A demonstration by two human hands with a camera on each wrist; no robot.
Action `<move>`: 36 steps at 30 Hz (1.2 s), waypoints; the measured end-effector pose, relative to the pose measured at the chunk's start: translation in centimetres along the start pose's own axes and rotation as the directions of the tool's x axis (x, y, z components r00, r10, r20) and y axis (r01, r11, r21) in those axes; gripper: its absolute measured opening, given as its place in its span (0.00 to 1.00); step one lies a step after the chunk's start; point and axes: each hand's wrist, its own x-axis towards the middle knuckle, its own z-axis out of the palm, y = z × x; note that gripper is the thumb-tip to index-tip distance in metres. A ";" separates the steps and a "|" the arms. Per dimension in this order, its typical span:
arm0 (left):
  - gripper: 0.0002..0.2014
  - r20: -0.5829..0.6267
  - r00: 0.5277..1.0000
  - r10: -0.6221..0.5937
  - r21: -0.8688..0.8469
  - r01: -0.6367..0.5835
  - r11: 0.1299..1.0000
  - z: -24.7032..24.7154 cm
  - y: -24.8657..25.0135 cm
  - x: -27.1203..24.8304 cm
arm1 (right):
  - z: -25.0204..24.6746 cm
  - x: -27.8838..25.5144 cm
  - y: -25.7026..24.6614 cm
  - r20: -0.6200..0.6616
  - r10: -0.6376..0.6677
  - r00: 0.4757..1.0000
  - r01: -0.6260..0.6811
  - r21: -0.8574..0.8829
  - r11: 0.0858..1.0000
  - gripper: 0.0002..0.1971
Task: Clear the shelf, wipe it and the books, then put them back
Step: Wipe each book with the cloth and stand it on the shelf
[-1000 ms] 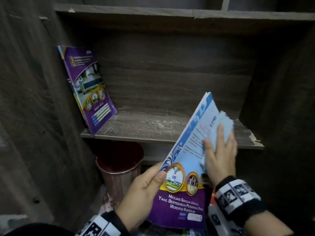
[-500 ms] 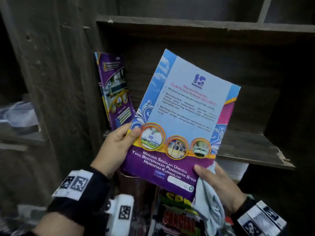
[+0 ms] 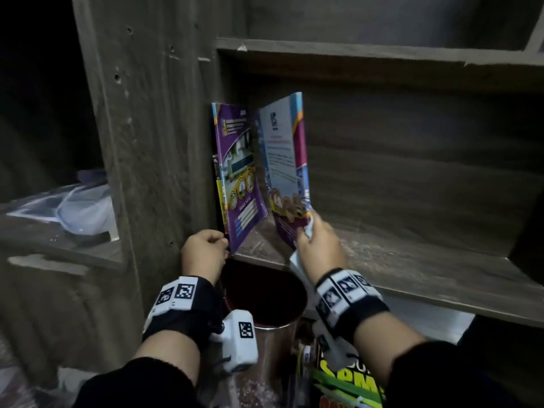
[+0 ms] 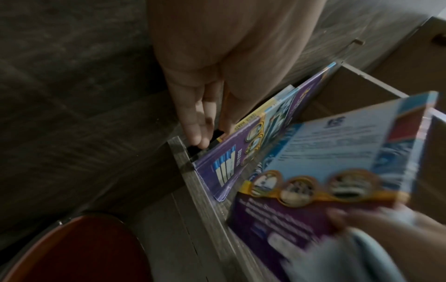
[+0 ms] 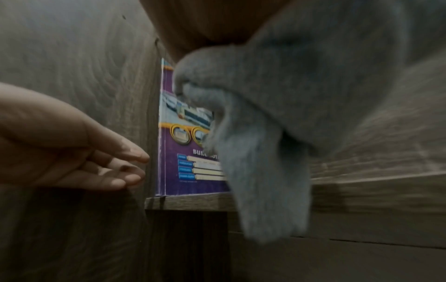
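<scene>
A purple book (image 3: 238,184) (image 4: 229,162) (image 5: 183,152) stands on the wooden shelf (image 3: 412,260), leaning against its left wall. Just right of it, a blue-and-purple book (image 3: 284,160) (image 4: 337,148) stands upright with its lower edge on the board. My right hand (image 3: 319,245) (image 4: 362,225) grips this book's bottom corner together with a pale blue cloth (image 3: 297,260) (image 5: 277,133). My left hand (image 3: 206,251) (image 5: 72,152) is at the shelf's front left corner. Its fingers (image 4: 198,124) reach loosely toward the purple book's edge and hold nothing.
A metal bin (image 3: 265,293) (image 4: 84,248) with a dark red inside stands below the shelf's front edge. Bright magazines (image 3: 347,381) lie low beside it. The side panel (image 3: 153,142) separates a left compartment holding pale plastic items (image 3: 82,207). Another board (image 3: 353,54) runs above.
The blue book went from both hands in front of me onto the shelf beside the purple book. My left hand let go of it and dropped to the shelf's left corner.
</scene>
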 end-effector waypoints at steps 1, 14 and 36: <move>0.05 0.015 1.000 -0.013 -0.007 0.013 1.000 0.0 -0.1 0.1 | 1.2 0.8 -0.8 0.026 0.006 1.000 -0.006 -0.030 1.000 0.23; 0.14 0.165 0.981 -0.102 0.004 0.102 0.995 0.4 -1.6 1.5 | 10.5 4.3 -1.4 0.427 -0.144 0.893 -0.031 0.377 0.926 0.37; 0.15 0.545 0.807 -0.227 0.746 -0.342 0.572 4.8 -3.5 -6.3 | -3.1 -10.5 12.5 0.484 0.194 0.853 -0.246 0.045 0.968 0.23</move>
